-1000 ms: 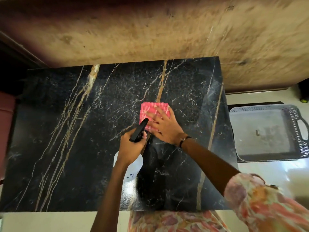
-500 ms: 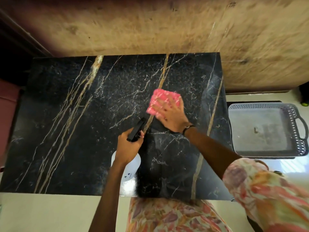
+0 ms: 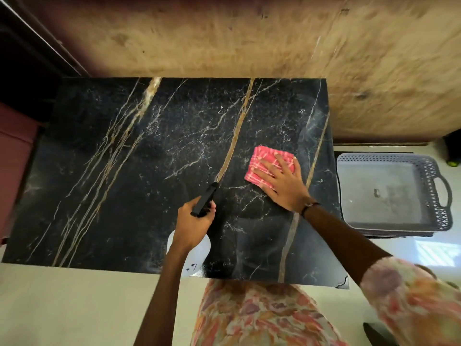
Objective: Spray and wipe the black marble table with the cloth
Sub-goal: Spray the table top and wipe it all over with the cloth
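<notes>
The black marble table with gold and white veins fills the middle of the view. A folded pink cloth lies on its right part. My right hand presses flat on the cloth with straight, spread fingers. My left hand grips the black head of a spray bottle above the table's near middle. The bottle's white body shows below the hand, mostly hidden by it.
A grey plastic tray with a handle stands on a low stand right of the table. A worn tan wall runs behind the table. A maroon piece of furniture sits at the left edge. Pale floor lies in front.
My right hand has slid the pink cloth from the table's middle away and to the right. My left hand kept hold of the spray bottle at about the same spot.
</notes>
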Available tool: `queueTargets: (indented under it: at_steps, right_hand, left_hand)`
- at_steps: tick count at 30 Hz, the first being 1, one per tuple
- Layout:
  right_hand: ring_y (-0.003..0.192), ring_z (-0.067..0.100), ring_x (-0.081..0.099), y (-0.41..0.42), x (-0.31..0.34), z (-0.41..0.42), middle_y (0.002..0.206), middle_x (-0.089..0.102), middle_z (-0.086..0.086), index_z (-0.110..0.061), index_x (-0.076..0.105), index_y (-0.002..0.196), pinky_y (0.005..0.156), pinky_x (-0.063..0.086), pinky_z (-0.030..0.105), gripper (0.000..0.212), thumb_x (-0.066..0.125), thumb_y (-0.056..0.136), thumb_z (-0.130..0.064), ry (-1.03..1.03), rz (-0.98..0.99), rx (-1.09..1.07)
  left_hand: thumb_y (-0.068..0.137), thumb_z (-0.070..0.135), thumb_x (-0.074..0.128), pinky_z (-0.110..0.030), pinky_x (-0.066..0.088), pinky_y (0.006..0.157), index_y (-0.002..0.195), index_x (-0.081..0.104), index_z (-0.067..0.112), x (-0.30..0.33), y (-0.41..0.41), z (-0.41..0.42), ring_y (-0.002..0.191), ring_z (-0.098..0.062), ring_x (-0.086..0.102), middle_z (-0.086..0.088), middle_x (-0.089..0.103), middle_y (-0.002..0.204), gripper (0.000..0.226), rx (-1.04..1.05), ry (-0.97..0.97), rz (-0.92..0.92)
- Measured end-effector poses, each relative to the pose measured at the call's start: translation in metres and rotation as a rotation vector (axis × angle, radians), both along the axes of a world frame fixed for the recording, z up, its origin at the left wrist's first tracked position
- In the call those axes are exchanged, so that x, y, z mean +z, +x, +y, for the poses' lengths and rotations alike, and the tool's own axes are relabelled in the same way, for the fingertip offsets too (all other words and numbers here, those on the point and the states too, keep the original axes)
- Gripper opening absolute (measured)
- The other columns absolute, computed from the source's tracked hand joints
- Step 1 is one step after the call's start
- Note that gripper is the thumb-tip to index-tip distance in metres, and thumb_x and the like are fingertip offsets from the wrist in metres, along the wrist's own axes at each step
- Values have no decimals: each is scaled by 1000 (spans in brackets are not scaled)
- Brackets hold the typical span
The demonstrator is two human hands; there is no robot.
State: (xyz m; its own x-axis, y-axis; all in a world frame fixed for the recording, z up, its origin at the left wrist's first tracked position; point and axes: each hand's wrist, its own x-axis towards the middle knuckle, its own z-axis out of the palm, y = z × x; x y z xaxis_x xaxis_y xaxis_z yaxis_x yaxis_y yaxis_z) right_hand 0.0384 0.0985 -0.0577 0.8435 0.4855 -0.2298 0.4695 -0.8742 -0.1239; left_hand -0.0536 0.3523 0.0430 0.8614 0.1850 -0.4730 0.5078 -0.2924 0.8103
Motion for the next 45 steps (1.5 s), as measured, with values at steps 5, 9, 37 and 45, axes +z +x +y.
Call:
queueTargets:
  at_steps: [5, 9, 37, 45]
  right_hand:
    - [145, 37, 14, -23, -5, 70, 156, 28, -1, -38, 30, 145, 107, 10, 74, 51, 19, 97, -52, 0, -20, 88]
    - [146, 35, 15, -90, -9, 68, 155, 30, -3, -39, 30, 145, 111, 10, 70, 49, 29, 98, -51, 19, -38, 266]
    - [144, 33, 20, -159, 4, 30, 152, 36, 1, -39, 31, 144, 108, 13, 71, 51, 15, 98, -55, -12, 24, -123]
    - [145, 32, 17, -210, -10, 94, 154, 33, -3, -40, 31, 143, 110, 15, 70, 47, 26, 97, -52, 56, -24, 142]
  left_hand:
    - [82, 1, 60, -24, 40, 56, 78, 67, 12, -4, -12, 3, 51, -9, 50, -5, 61, 66, 14, -36, 10, 3]
    - [83, 5, 62, -27, 40, 55, 80, 68, 7, -9, -25, 7, 51, -12, 49, -16, 62, 69, 7, -47, 15, 9]
    - [87, 18, 63, -25, 44, 56, 92, 67, 7, -5, -107, 40, 66, -22, 55, -21, 64, 82, 13, -56, 35, 44]
    - [86, 20, 65, -26, 42, 54, 73, 63, 19, -3, -118, 27, 54, -14, 51, -3, 58, 62, 13, -78, 22, 55]
